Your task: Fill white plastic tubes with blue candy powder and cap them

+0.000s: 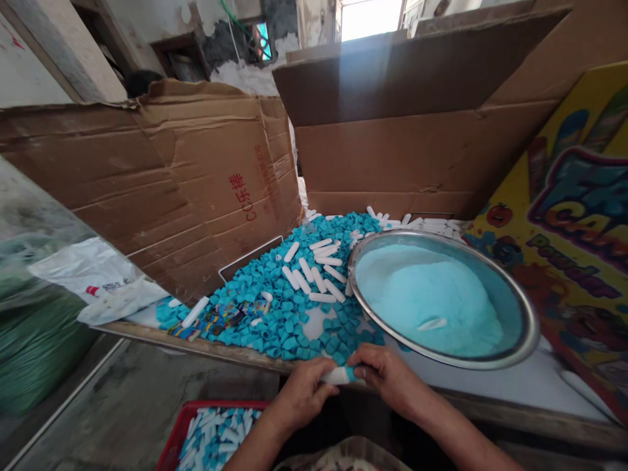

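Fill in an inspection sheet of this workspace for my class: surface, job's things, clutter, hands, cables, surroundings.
Surface: white tabletop, wooden edge.
Job's things: white tube with blue cap at one end; loose caps; loose tubes; steel bowl of pale blue powder.
Clutter: printed pieces among the caps; white bag at left.
Hands: left hand grips the tube; right hand pinches its cap.
Cables: green line on the far wall, cable or hose unclear.
Surroundings: cardboard panels, red crate of white-and-blue pieces, green sack.
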